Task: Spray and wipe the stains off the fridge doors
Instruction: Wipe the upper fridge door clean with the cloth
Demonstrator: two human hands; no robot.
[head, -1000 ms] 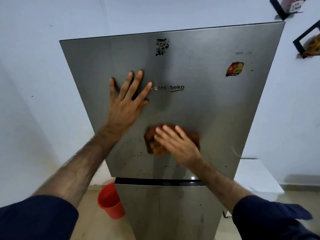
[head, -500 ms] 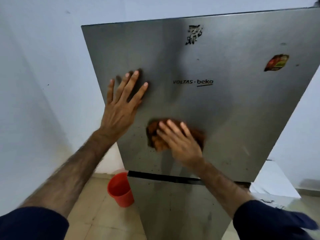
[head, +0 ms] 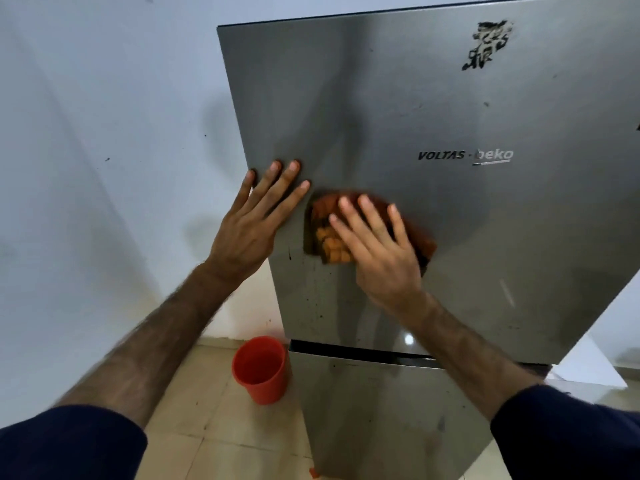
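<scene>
Still mid-wipe here, pressing the crumpled orange cloth [head: 349, 233] flat under the right hand [head: 377, 251] with fingers spread on the brushed-steel upper fridge door [head: 450, 237], left hand [head: 252, 223] bracing open-palmed, dark specks [head: 311, 299] and black smudge [head: 488, 45] remaining.

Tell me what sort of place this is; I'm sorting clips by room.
Probably a home kitchen or utility corner. A steel two-door fridge stands against a plain white wall on a tiled floor, with a red bucket beside it. The right hand presses a cloth to the door.
</scene>
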